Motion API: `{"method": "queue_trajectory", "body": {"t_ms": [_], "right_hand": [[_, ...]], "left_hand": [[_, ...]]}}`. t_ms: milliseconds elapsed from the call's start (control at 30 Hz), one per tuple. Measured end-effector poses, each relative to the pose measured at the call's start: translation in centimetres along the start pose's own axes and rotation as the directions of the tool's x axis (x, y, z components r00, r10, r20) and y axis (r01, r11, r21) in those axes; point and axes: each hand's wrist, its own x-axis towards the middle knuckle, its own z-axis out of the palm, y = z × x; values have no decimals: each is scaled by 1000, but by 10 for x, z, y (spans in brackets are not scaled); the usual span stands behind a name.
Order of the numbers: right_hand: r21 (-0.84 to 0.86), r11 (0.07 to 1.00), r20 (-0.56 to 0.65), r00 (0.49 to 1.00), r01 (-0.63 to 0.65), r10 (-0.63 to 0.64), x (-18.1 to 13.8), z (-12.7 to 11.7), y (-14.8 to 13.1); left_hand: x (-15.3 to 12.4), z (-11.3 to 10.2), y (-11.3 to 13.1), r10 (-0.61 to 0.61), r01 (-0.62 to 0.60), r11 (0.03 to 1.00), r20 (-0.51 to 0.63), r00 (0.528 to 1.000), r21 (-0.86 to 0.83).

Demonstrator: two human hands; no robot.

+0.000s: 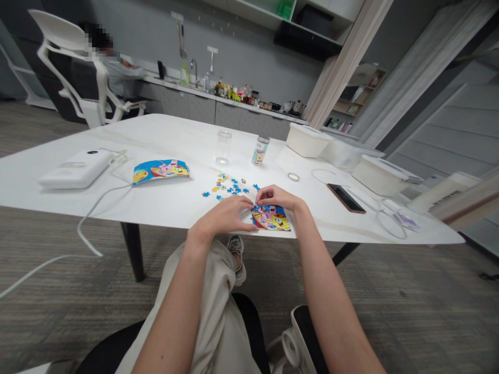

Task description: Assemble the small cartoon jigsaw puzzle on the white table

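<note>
A partly built cartoon jigsaw [273, 219] lies at the near edge of the white table [163, 202]. My left hand [228, 215] rests curled on its left side, fingertips pressing on the top left corner. My right hand [276, 196] pinches at the puzzle's upper edge, fingers bent together over a small piece I cannot make out clearly. Loose blue and yellow puzzle pieces [230, 188] are scattered just beyond both hands. A printed reference picture [160, 171] lies curled to the left.
An empty clear cup [223, 147] and a clear puzzle tube [260, 150] stand behind the pieces. A lid ring [293, 176], phone [346, 198], cables and white containers [307, 140] sit right. A white device [76, 169] with cord lies left. Another person sits at the far counter.
</note>
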Motion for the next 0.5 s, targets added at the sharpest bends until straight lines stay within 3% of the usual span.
{"method": "queue_trajectory", "body": {"t_ms": [500], "right_hand": [[-6,1000,4,1000,-19,19,2,0,3]], "left_hand": [[0,0,-1,10,-10,1000,-16,1000,-10]]}}
